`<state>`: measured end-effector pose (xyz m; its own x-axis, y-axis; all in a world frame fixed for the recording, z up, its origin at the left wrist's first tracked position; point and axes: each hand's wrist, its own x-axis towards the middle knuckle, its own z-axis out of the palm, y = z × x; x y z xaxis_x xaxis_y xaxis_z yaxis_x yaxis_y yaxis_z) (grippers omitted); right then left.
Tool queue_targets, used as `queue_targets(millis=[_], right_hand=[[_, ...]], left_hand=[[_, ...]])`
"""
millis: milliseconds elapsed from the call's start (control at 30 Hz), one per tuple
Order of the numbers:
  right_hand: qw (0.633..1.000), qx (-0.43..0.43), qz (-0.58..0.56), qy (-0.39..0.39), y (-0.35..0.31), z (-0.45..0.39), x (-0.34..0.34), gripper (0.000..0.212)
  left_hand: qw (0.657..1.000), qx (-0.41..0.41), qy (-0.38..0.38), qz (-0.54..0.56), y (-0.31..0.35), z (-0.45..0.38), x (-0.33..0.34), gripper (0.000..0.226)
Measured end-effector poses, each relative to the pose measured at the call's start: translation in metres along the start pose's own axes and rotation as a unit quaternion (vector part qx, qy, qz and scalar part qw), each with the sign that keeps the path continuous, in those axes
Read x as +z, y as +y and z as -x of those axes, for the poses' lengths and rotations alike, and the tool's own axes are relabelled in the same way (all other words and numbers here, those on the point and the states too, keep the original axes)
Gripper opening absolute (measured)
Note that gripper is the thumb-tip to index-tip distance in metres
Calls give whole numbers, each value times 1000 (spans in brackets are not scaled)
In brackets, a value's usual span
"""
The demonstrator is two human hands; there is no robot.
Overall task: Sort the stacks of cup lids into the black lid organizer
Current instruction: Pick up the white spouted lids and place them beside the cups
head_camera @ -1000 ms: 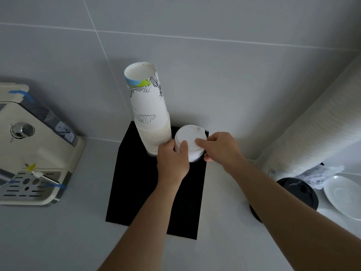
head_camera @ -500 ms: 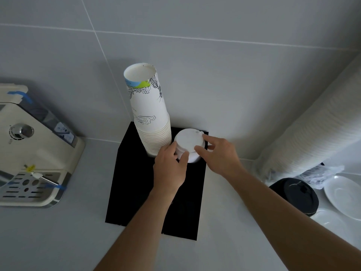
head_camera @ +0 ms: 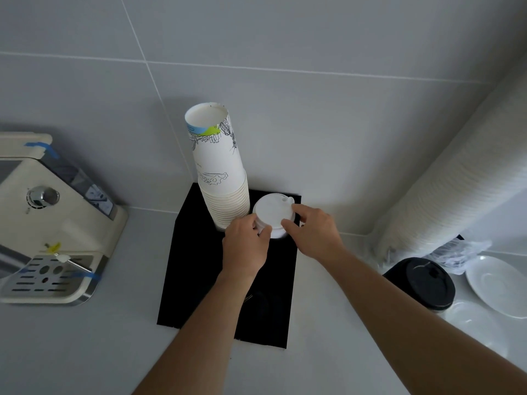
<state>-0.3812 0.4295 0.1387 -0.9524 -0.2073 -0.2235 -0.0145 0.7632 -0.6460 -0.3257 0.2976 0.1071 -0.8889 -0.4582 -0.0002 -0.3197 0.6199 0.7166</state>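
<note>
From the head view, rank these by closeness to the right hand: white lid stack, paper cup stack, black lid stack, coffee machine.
Measured from the right hand:
1. White lid stack: touching its fingertips, in the black organizer.
2. Paper cup stack: just left of the lids, also in the organizer.
3. Black lid stack: on the counter to the right.
4. Coffee machine: far left.

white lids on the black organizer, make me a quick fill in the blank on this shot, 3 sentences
1. Both hands, left hand and right hand, touch the stack of ____ lids.
2. That stack sits in the black organizer, just right of the tall stack of paper ____.
3. The stack of black lids stands on the counter beside a white ____.

Missing words: white; cups; plate
</note>
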Motion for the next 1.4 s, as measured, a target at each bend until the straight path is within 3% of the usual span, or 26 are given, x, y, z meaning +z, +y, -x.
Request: queue_targets(millis=[133, 300, 433, 533, 633, 767, 867, 1133, 1400], right_hand=[[999, 9, -33, -16, -6, 13, -10, 51], [991, 14, -129, 23, -12, 41, -30, 20], [978, 36, -205, 30, -3, 64, -42, 43], [957, 47, -288, 10, 8, 79, -50, 25], [927, 77, -367, 6, 21, 99, -60, 13], [893, 94, -439, 21, 47, 135, -79, 25], [873, 119, -470, 51, 75, 157, -90, 23], [838, 172, -501, 129, 152, 189, -119, 21], [820, 209, -510, 153, 195, 183, -126, 20]], left_hand=[[1000, 0, -9, 13, 5, 8, -10, 20], [995, -34, -44, 79, 10, 33, -28, 38], [977, -72, -90, 177, 15, 58, -38, 34], [915, -166, -144, 339, 22, 76, -41, 17], [851, -216, -181, 444, 24, 94, -40, 19], [815, -243, -202, 485, 25, 119, -27, 23], [796, -254, -225, 500, 26, 132, -17, 24], [813, -256, -268, 449, 41, 147, 14, 22], [827, -255, -297, 404, 61, 137, 48, 21]])
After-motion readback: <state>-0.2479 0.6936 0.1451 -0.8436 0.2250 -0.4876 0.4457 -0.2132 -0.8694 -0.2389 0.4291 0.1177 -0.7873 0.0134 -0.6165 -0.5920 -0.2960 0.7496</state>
